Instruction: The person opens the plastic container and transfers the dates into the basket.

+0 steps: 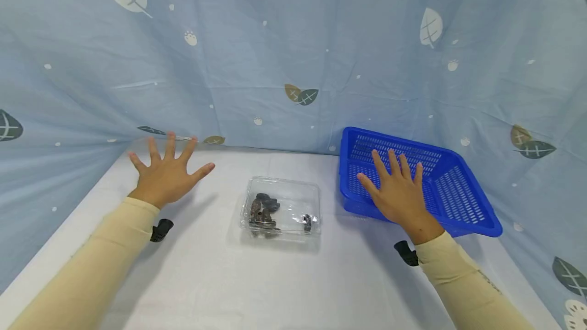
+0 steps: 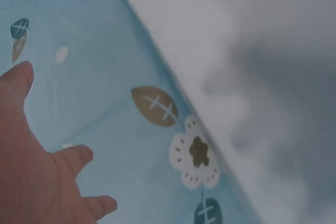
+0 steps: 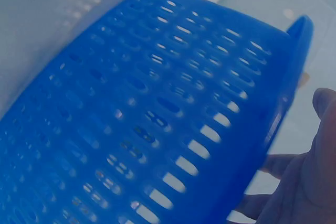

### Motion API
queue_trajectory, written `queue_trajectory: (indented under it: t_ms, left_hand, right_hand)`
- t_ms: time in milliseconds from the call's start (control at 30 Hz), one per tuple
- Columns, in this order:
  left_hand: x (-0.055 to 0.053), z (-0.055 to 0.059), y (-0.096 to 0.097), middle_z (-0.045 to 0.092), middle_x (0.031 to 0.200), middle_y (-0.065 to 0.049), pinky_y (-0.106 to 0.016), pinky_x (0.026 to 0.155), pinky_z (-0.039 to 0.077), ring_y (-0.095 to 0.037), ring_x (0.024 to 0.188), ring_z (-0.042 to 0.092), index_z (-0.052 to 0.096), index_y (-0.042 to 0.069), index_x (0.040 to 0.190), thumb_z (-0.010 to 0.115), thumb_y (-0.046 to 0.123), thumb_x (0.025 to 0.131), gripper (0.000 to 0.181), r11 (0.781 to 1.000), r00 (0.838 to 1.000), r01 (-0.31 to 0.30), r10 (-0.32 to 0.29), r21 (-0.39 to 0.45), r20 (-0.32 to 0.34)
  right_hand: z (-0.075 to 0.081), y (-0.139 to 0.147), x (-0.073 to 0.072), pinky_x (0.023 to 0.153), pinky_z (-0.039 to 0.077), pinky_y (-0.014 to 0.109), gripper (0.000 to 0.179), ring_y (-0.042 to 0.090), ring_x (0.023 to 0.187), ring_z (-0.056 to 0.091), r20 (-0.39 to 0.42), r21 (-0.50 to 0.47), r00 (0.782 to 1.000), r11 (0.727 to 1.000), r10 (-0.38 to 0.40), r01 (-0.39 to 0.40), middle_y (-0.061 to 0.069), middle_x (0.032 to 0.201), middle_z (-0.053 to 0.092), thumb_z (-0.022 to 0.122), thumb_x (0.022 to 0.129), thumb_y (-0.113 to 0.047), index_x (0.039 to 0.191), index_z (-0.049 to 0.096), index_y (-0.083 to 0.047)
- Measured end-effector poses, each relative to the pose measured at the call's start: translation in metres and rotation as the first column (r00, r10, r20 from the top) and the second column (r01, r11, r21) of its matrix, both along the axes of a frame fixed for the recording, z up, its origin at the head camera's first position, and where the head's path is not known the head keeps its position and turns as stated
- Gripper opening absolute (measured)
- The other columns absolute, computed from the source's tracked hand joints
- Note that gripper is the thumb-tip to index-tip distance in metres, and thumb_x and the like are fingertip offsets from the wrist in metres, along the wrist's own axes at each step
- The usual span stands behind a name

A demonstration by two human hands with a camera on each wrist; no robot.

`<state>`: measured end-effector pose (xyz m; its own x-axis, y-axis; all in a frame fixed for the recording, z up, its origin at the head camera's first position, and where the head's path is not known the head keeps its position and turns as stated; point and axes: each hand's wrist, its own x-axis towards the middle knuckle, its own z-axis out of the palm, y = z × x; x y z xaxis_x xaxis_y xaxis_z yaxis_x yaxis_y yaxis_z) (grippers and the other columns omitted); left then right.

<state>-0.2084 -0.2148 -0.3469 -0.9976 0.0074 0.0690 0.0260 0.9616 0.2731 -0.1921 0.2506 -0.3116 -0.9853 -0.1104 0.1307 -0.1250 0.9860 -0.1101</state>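
My left hand [image 1: 166,180] is held over the left side of the white table, fingers spread and nothing in its grasp. In the left wrist view part of that hand [image 2: 37,161] shows beside the table edge. My right hand [image 1: 401,195], also with straight, spread fingers, overlaps the near-left part of a blue plastic basket [image 1: 463,195] in the head view. The right wrist view shows the basket's slotted wall [image 3: 157,93] close by. Between the hands sits a clear plastic box [image 1: 293,192], holding several dark brown, wrinkled pieces [image 1: 262,213] on its left and a small dark piece [image 1: 308,222] on its right.
A white cloth covers the table [image 1: 275,284]. Behind it and at both sides hangs a light blue curtain [image 1: 257,55] printed with leaves. A black wrist device [image 1: 161,230] is on the left cuff, and another black one [image 1: 406,253] on the right cuff.
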Motion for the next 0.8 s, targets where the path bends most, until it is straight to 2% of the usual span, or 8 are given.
queue_trajectory:
  t_ms: [267, 400, 467, 533, 600, 667, 733, 800]
  left_hand:
    - [0.002, 0.0, 0.003, -0.002, 0.165, -0.027, -0.086, 0.1, -0.015, -0.062, 0.145, -0.011, 0.016, 0.023, 0.162, 0.032, 0.085, 0.089, 0.097, 1.0, 0.999, 0.003, -0.003, -0.015, -0.04]
    - [0.01, 0.002, 0.017, 0.031, 0.158, -0.024, -0.079, 0.108, 0.019, -0.051, 0.145, 0.026, 0.04, 0.015, 0.153, 0.047, 0.064, 0.098, 0.074, 0.996, 0.976, 0.088, -0.088, -0.006, -0.2]
    - [0.018, 0.002, 0.029, 0.052, 0.143, -0.019, -0.069, 0.101, 0.038, -0.043, 0.132, 0.048, 0.055, 0.011, 0.139, 0.058, 0.046, 0.099, 0.053, 0.979, 0.928, 0.202, -0.189, 0.005, -0.321]
    - [0.028, 0.0, 0.043, 0.064, 0.127, -0.012, -0.063, 0.095, 0.046, -0.036, 0.117, 0.061, 0.065, 0.01, 0.125, 0.066, 0.033, 0.096, 0.036, 0.944, 0.857, 0.328, -0.305, -0.016, -0.415]
    - [0.037, -0.002, 0.059, 0.068, 0.119, -0.006, -0.061, 0.099, 0.045, -0.029, 0.112, 0.064, 0.068, 0.013, 0.116, 0.072, 0.027, 0.092, 0.028, 0.897, 0.788, 0.44, -0.407, -0.038, -0.462]
    - [0.047, -0.003, 0.073, 0.069, 0.116, -0.002, -0.062, 0.106, 0.041, -0.023, 0.112, 0.065, 0.069, 0.017, 0.111, 0.075, 0.028, 0.09, 0.024, 0.852, 0.735, 0.52, -0.481, -0.058, -0.478]
    - [0.054, -0.005, 0.085, 0.068, 0.115, 0.001, -0.061, 0.11, 0.039, -0.02, 0.112, 0.064, 0.07, 0.019, 0.107, 0.077, 0.029, 0.089, 0.022, 0.816, 0.695, 0.575, -0.53, -0.068, -0.485]
    - [0.059, -0.007, 0.095, 0.067, 0.115, 0.003, -0.057, 0.11, 0.041, -0.017, 0.112, 0.063, 0.069, 0.021, 0.104, 0.078, 0.029, 0.088, 0.02, 0.779, 0.658, 0.622, -0.571, -0.072, -0.491]
  right_hand:
    - [-0.003, -0.008, 0.001, 0.116, -0.004, 0.074, 0.078, 0.052, 0.151, 0.007, -0.057, -0.037, 0.998, 0.999, 0.029, -0.031, 0.027, 0.164, 0.015, 0.034, 0.101, -0.065, 0.161, 0.02, -0.016]
    - [-0.005, -0.025, 0.013, 0.115, 0.023, 0.067, 0.053, 0.045, 0.142, 0.033, -0.233, -0.238, 0.966, 0.957, 0.11, -0.166, 0.023, 0.152, 0.041, 0.051, 0.104, -0.04, 0.147, 0.048, -0.01]
    - [-0.008, -0.038, 0.025, 0.105, 0.043, 0.055, 0.034, 0.035, 0.125, 0.052, -0.331, -0.39, 0.931, 0.876, 0.152, -0.282, 0.019, 0.134, 0.058, 0.059, 0.101, -0.021, 0.131, 0.061, -0.005]
    - [-0.013, -0.053, 0.039, 0.086, 0.055, 0.04, 0.02, 0.024, 0.104, 0.063, -0.37, -0.533, 0.908, 0.755, 0.197, -0.381, 0.011, 0.113, 0.068, 0.062, 0.098, -0.008, 0.117, 0.068, -0.004]
    - [-0.019, -0.067, 0.053, 0.071, 0.057, 0.03, 0.013, 0.016, 0.084, 0.066, -0.369, -0.64, 0.895, 0.629, 0.251, -0.441, 0.007, 0.095, 0.071, 0.062, 0.096, -0.001, 0.106, 0.07, -0.005]
    - [-0.026, -0.078, 0.066, 0.067, 0.057, 0.026, 0.011, 0.012, 0.074, 0.066, -0.317, -0.727, 0.892, 0.522, 0.322, -0.446, 0.006, 0.085, 0.07, 0.061, 0.097, 0.0, 0.1, 0.07, -0.004]
    - [-0.032, -0.086, 0.076, 0.063, 0.058, 0.028, 0.01, 0.011, 0.068, 0.065, -0.253, -0.785, 0.88, 0.447, 0.401, -0.429, 0.009, 0.08, 0.069, 0.06, 0.097, 0.0, 0.096, 0.069, -0.004]
    - [-0.036, -0.092, 0.082, 0.061, 0.058, 0.03, 0.01, 0.011, 0.064, 0.065, -0.181, -0.827, 0.864, 0.403, 0.469, -0.392, 0.012, 0.077, 0.067, 0.059, 0.099, -0.002, 0.094, 0.068, -0.004]
